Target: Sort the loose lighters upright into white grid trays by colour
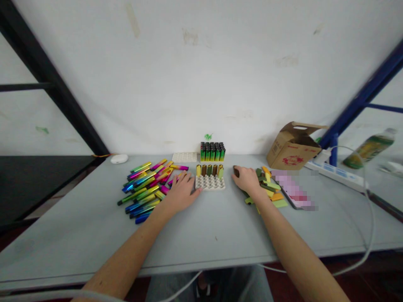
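My left hand (181,193) lies flat with its fingers stretched out, beside a pile of shiny multicoloured metallic tubes (145,197). Its thumb reaches the left edge of a white holed tray (210,183). A row of several small flat-sided pieces (209,170), yellow, brown and green, stands upright along the tray's far side. To the right of the tray, my right hand (247,180) is closed, with a dark brown piece (236,170) at its fingertips. Around and under that hand spreads a pile of olive, yellow and orange pieces (273,191).
Behind the tray stands a block of green lighters (213,152) with black tops, next to another white tray (184,157). An open cardboard box (291,151), a phone (292,189) and a power strip (338,175) lie right. A white case (119,159) sits back left.
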`<state>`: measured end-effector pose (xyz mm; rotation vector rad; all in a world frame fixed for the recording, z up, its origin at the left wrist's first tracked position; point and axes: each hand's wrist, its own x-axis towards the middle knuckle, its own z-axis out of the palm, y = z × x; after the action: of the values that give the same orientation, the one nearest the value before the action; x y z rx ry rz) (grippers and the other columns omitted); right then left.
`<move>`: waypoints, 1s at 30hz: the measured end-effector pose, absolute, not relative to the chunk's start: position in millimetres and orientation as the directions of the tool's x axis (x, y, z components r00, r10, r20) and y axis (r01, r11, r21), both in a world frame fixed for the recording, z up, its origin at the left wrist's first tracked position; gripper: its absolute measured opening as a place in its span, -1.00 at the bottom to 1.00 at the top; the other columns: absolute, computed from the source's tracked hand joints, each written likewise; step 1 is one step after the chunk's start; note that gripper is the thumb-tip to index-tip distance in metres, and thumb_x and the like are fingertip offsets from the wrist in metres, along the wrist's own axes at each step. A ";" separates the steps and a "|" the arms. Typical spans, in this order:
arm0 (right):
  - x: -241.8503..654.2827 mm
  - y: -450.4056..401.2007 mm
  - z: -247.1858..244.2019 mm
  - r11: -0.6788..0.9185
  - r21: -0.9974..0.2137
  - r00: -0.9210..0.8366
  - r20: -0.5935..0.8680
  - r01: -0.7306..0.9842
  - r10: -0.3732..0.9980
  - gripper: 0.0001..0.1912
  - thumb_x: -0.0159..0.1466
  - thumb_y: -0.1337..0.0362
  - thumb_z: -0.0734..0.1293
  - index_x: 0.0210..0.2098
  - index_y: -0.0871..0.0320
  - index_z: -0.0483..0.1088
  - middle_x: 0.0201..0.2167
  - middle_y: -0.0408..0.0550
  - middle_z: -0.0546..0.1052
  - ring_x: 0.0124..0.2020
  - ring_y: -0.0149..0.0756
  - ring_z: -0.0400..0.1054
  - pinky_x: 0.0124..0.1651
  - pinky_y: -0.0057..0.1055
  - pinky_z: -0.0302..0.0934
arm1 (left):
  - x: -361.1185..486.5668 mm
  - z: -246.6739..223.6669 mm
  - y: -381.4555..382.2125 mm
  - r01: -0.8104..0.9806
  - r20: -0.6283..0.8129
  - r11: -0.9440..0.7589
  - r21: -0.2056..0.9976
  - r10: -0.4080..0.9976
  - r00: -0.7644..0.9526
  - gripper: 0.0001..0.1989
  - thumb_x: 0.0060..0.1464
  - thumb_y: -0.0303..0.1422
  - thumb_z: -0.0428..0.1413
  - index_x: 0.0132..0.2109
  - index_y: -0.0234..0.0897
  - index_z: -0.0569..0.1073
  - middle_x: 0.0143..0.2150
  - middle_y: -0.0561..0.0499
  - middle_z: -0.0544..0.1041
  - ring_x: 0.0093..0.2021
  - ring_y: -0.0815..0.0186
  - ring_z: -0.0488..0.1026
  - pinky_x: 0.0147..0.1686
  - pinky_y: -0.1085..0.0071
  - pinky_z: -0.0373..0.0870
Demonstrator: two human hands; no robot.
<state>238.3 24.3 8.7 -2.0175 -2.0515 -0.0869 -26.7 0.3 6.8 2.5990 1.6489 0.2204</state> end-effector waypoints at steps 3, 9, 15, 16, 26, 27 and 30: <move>235.4 23.5 10.0 0.071 -0.202 -0.026 0.219 0.977 0.975 -0.79 0.25 0.28 0.26 -0.19 0.15 0.50 -0.23 0.13 0.60 -0.15 -0.04 0.48 0.00 -0.17 0.19 | -27.0 6.9 -0.1 0.892 0.096 -0.433 0.127 0.901 0.423 -0.48 0.27 -0.09 -0.17 0.15 -0.37 0.33 0.29 -0.31 0.24 0.37 -0.05 0.01 0.28 -0.09 -0.05; 234.1 25.8 8.1 0.136 -0.344 -0.039 0.274 0.929 0.961 -0.69 0.16 0.42 0.31 -0.09 0.13 0.44 -0.19 0.06 0.59 -0.19 -0.12 0.48 -0.11 -0.25 0.27 | -27.9 6.1 -0.2 0.891 0.093 -0.438 0.117 0.898 0.429 -0.48 0.27 -0.10 -0.15 0.17 -0.38 0.31 0.30 -0.29 0.23 0.37 -0.05 0.00 0.28 -0.09 -0.05; 232.1 33.3 3.5 0.314 -0.674 -0.088 0.348 0.669 0.933 -0.61 0.15 0.41 0.31 -0.01 0.11 0.39 -0.28 -0.09 0.59 -0.37 -0.33 0.47 -0.19 -0.35 0.33 | -29.6 5.5 0.4 0.888 0.078 -0.444 0.116 0.896 0.438 -0.47 0.26 -0.10 -0.15 0.20 -0.37 0.28 0.30 -0.29 0.21 0.37 -0.06 -0.02 0.28 -0.12 -0.08; 232.0 34.9 3.2 0.328 -0.704 -0.062 0.375 0.630 0.925 -0.61 0.15 0.41 0.29 -0.01 0.12 0.39 -0.29 -0.08 0.59 -0.38 -0.34 0.47 -0.19 -0.34 0.33 | -29.9 5.5 0.4 0.887 0.080 -0.447 0.118 0.894 0.440 -0.47 0.26 -0.10 -0.15 0.20 -0.36 0.28 0.31 -0.29 0.21 0.38 -0.06 -0.02 0.28 -0.13 -0.08; 234.6 35.4 17.7 0.235 -0.968 0.188 0.247 0.082 0.951 -0.41 -0.08 0.07 0.52 -0.12 0.18 0.38 -0.37 -0.04 0.59 -0.38 -0.31 0.43 -0.27 -0.36 0.28 | -31.1 5.3 0.3 0.883 0.077 -0.457 0.109 0.889 0.451 -0.48 0.25 -0.09 -0.13 0.20 -0.33 0.27 0.30 -0.28 0.21 0.38 -0.04 -0.03 0.28 -0.11 -0.09; 234.5 35.1 18.5 0.227 -0.974 0.175 0.228 0.023 0.958 -0.41 -0.08 0.07 0.52 -0.11 0.17 0.38 -0.37 -0.05 0.59 -0.37 -0.31 0.43 -0.28 -0.38 0.26 | -31.2 5.4 0.2 0.881 0.077 -0.460 0.110 0.888 0.454 -0.47 0.25 -0.09 -0.13 0.20 -0.35 0.27 0.31 -0.29 0.21 0.37 -0.04 -0.03 0.28 -0.11 -0.09; 234.4 36.0 19.3 0.204 -0.971 0.146 0.185 -0.123 0.972 -0.44 -0.08 0.11 0.51 -0.11 0.12 0.39 -0.33 -0.07 0.60 -0.30 -0.30 0.45 -0.31 -0.42 0.24 | -31.8 5.5 0.0 0.878 0.078 -0.465 0.112 0.885 0.459 -0.47 0.25 -0.09 -0.13 0.21 -0.36 0.27 0.31 -0.29 0.20 0.37 -0.04 -0.02 0.29 -0.10 -0.09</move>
<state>234.4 36.0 19.3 -1.0269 -1.0994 1.0318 -31.8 0.0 5.5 2.6356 1.5937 0.1934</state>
